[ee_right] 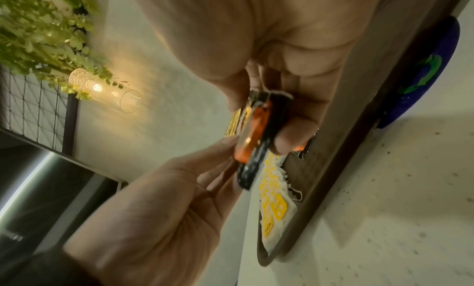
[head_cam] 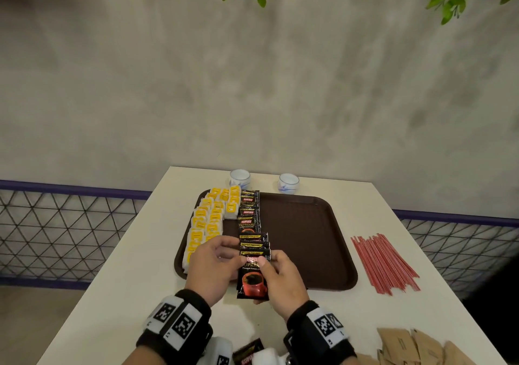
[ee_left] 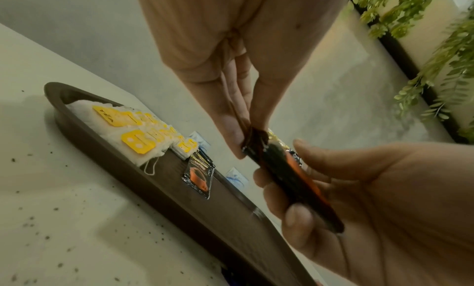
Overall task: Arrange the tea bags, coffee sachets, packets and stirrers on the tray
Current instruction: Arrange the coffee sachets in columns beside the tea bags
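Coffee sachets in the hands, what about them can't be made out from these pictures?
- Count: the coffee sachets overlap in a fan in the head view, and both wrist views show them edge-on.
- Left hand grip: its fingertips are hidden behind the hand in the head view.
- Print on the sachets: blurred in both wrist views, partly covered by the right hand in the head view.

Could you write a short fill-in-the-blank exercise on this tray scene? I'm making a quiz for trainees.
1. The tea bags with yellow tags lie along the ______ side of the brown tray.
2. The left hand and the right hand both have a grip on black coffee ______.
3. The red stirrers lie on the white ______, not on the tray.
4. Behind the tray stand ______ small white cups.

Missing words: left; sachets; table; two
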Action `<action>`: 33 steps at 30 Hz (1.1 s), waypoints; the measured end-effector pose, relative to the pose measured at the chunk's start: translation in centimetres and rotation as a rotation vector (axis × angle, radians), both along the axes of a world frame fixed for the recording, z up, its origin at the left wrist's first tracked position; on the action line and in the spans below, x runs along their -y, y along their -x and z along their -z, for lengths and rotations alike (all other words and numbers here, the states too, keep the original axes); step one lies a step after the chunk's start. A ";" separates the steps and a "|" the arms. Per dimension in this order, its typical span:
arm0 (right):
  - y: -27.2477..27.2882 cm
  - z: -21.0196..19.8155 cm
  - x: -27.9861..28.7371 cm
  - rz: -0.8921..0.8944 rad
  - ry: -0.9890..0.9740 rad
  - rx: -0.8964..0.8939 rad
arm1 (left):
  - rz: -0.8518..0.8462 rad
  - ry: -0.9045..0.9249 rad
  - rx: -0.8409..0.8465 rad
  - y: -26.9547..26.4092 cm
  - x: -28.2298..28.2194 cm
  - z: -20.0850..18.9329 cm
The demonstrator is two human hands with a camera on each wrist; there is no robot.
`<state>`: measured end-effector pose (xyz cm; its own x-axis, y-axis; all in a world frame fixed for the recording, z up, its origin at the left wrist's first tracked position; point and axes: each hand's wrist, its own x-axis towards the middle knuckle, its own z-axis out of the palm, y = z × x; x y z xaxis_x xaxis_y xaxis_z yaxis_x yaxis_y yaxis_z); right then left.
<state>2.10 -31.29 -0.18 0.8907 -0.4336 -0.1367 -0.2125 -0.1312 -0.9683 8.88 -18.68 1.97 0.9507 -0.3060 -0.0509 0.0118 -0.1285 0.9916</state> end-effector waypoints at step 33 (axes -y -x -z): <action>-10.4 3.1 5.5 0.142 0.269 -0.295 | -0.142 -0.624 0.142 -9.3 7.4 6.3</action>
